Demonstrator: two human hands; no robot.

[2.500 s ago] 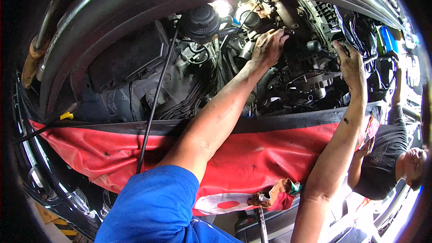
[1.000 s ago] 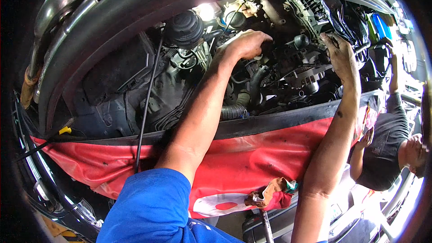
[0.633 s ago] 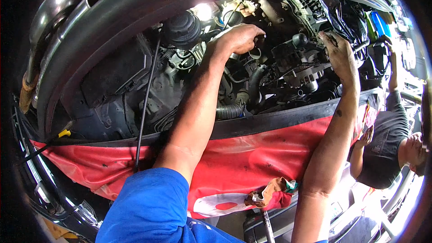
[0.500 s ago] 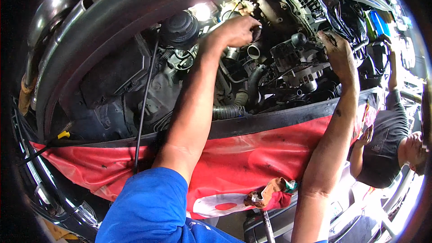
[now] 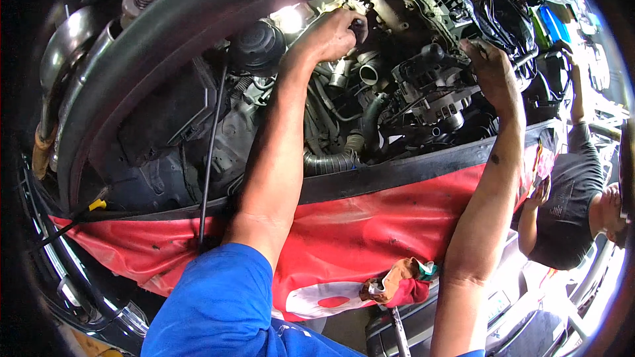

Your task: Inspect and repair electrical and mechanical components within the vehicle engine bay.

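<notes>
Both my arms reach over the fender into an open engine bay. My left hand (image 5: 338,34) is curled above the engine beside a bright lamp glare, its fingertips bent around something dark that I cannot make out. Just below it are a round metal pipe opening (image 5: 369,75) and a short silvery pipe (image 5: 340,73). Farther right, my right hand (image 5: 488,66) has its fingers bent inward beside the ribbed engine part (image 5: 433,6); what they hold, if anything, is hidden. An alternator-like metal unit (image 5: 446,106) sits between the hands, lower down.
A red fender cover (image 5: 370,208) drapes the near edge, with a crumpled rag (image 5: 400,281) on it. A thin black rod (image 5: 213,152) rises at left, near a round black cap (image 5: 256,45). The hood edge (image 5: 165,33) arches overhead. Another person (image 5: 569,205) reaches in at right.
My left hand has shifted slightly up and left, showing more of the pipe below it. My right hand's fingers are bent more inward. The view has shifted a little.
</notes>
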